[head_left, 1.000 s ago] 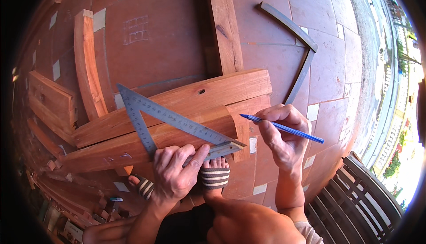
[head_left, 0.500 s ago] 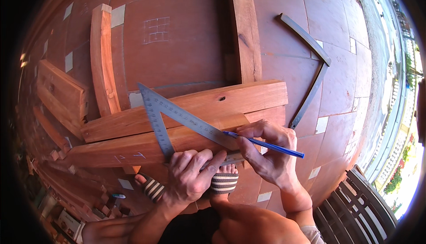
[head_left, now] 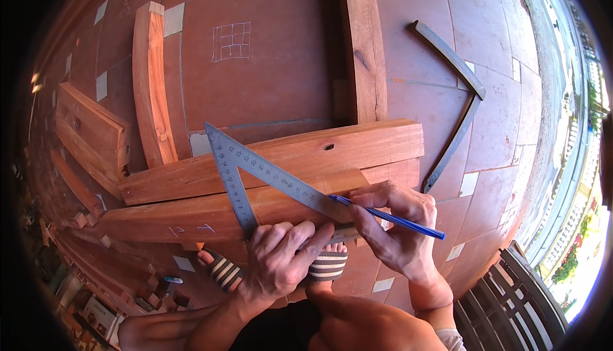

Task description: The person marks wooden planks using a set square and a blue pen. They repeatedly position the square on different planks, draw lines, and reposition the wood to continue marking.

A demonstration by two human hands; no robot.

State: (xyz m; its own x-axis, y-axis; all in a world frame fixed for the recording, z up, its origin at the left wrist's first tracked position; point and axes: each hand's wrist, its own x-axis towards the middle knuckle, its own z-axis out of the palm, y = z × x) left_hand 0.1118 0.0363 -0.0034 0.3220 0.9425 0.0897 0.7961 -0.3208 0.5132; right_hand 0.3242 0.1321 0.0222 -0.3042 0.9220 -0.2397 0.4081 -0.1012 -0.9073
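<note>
A grey metal triangle ruler [head_left: 271, 177] lies slanted across a reddish wooden beam [head_left: 163, 216], which has pale marks on its near face. My left hand [head_left: 281, 258] is closed on the ruler's near edge, holding it against the beam; the fingertips are partly hidden. A blue pen [head_left: 412, 224] is pinched in my right hand [head_left: 403, 236], its tip at the long slanted edge of the ruler near the beam's right end. Behind it, a second beam [head_left: 281, 159] with a dark knot lies alongside, and the ruler's far corner reaches over it.
Two beams, one at left [head_left: 153, 89] and one at right [head_left: 365, 57], extend away across the tiled floor [head_left: 274, 89]. A dark metal carpenter's square [head_left: 476, 92] lies at right. More timber [head_left: 92, 134] is at far left. A dark slatted bench [head_left: 511, 293] stands lower right. My sandalled feet are below.
The whole view has shifted slightly, moving the scene a little to the right. Both hands, the ruler and the pen keep nearly the same places relative to the beam.
</note>
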